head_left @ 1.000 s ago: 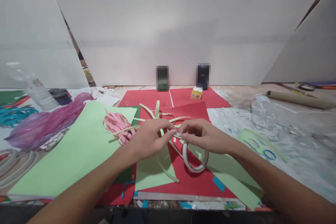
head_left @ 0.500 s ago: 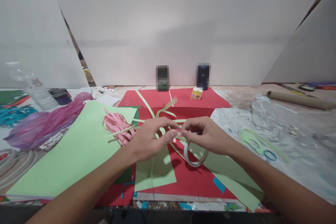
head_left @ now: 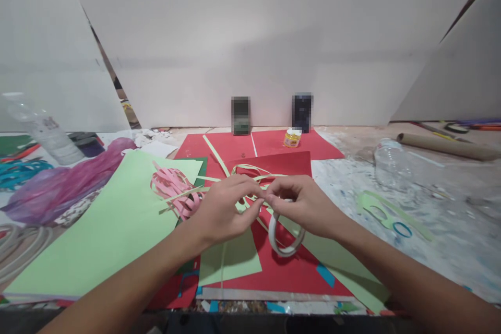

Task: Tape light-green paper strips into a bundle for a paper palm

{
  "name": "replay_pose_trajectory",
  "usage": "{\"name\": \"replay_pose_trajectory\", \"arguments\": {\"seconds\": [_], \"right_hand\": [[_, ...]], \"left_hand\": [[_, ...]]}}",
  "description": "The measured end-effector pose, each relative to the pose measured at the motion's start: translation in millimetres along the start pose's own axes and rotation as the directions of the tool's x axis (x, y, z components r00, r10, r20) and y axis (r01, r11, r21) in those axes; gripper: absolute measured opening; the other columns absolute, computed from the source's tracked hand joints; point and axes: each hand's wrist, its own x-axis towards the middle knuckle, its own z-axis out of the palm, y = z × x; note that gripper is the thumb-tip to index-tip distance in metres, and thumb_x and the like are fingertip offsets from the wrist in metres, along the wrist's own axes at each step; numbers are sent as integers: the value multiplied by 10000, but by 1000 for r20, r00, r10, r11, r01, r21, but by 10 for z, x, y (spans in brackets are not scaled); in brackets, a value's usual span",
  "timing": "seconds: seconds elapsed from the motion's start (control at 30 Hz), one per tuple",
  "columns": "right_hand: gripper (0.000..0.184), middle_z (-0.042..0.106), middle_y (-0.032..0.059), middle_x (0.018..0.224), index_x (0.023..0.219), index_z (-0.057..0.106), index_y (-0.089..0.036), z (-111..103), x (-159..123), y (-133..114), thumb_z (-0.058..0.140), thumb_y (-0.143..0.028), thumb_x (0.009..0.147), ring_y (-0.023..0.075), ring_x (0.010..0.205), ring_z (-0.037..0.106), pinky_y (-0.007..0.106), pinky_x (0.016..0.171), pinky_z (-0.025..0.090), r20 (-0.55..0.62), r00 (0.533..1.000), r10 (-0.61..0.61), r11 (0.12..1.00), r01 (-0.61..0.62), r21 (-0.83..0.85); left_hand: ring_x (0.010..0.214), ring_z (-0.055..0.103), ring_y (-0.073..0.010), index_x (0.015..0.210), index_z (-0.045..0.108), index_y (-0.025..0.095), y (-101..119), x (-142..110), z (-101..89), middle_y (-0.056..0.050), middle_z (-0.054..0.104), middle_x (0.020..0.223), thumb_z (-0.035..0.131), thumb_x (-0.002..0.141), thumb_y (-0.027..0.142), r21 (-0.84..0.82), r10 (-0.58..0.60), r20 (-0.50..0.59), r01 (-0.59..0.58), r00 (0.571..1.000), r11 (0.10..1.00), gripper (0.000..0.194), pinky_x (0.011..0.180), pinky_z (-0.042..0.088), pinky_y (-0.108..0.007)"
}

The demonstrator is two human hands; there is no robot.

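Observation:
My left hand (head_left: pixel 227 209) and my right hand (head_left: pixel 305 203) meet over the red paper (head_left: pixel 289 266), fingertips pinched together on thin light-green paper strips (head_left: pixel 250 171). A white roll of tape (head_left: pixel 285 235) hangs from the fingers of my right hand, just above the red paper. The green strips loop away behind my hands toward the back of the red sheets. A bundle of pink paper strips (head_left: pixel 174 188) lies just left of my left hand on a large light-green sheet (head_left: pixel 105 229).
A small yellow glue pot (head_left: pixel 293 138) stands at the back, a clear plastic bottle (head_left: pixel 395 164) lies at right, a cardboard tube (head_left: pixel 446 147) beyond it. A purple bag (head_left: pixel 66 182) and another bottle (head_left: pixel 47 133) sit left. White boards wall the back.
The green strips have shifted and settled lower behind my hands. My fingertips have closed tighter together, and the tape roll hangs slightly lower and further left.

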Motion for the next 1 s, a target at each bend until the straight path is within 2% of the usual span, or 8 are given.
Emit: {"name": "replay_pose_trajectory", "arguments": {"seconds": [0.1,0.2,0.33,0.43,0.6,0.67,0.83,1.0], "right_hand": [[149,487,-28,580,660,604,-171,-20,56,48,589,-247,787,79,497,371,227,472,296,73,993,92,977,-104,187],[171,370,-59,528,667,582,-176,-137,118,167,605,-293,789,68,452,268,226,432,205,5,986,164,953,-160,257],[280,385,-52,545,747,601,-178,-309,160,267,613,-452,800,86,476,313,234,445,226,-165,969,181,955,-133,264],[284,487,-28,659,831,619,-188,-306,167,230,614,-471,803,97,557,400,238,517,322,-173,974,147,946,-88,311],[235,502,-19,710,773,592,-179,-188,174,154,652,-407,784,103,628,454,236,571,353,-78,977,200,848,-133,512],[225,505,-11,716,770,576,-176,-138,173,140,648,-388,786,106,627,462,238,565,347,-20,976,216,804,-167,570],[188,526,11,733,802,565,-188,-18,142,90,605,-372,797,138,641,486,264,565,368,59,968,243,734,-223,641],[387,604,106,869,963,587,-178,-60,95,30,366,-468,833,224,773,565,370,687,445,193,960,202,561,-275,781]], "left_hand": [[837,618,-155,918,611,175,-21,-27,-8,-59,684,880,534,795,61,55,168,-28,-166,985,985,184,736,503,-275],[817,619,-160,896,608,173,18,-31,-48,-68,683,861,542,800,63,61,232,-46,-229,972,972,160,715,507,-277],[898,626,-159,839,637,189,80,7,-55,-65,681,919,561,851,160,-181,-100,32,104,995,978,83,800,515,-295],[1056,587,-195,862,672,204,68,28,-8,-90,608,1173,605,839,281,-328,-288,261,366,921,871,105,819,520,-314],[920,568,-183,825,661,192,7,42,-1,-68,596,998,595,835,366,-228,-399,110,414,910,881,186,844,468,-359],[881,558,-174,827,656,186,-6,49,-13,-63,587,965,568,846,411,-298,-388,141,412,911,861,242,818,467,-341],[536,449,-100,616,559,152,-28,15,87,2,481,568,515,849,516,-611,-390,396,555,832,564,434,533,408,-243],[409,211,-59,444,329,176,-110,-37,153,53,198,441,519,813,562,-790,-524,299,515,797,333,567,404,193,-225]]}}
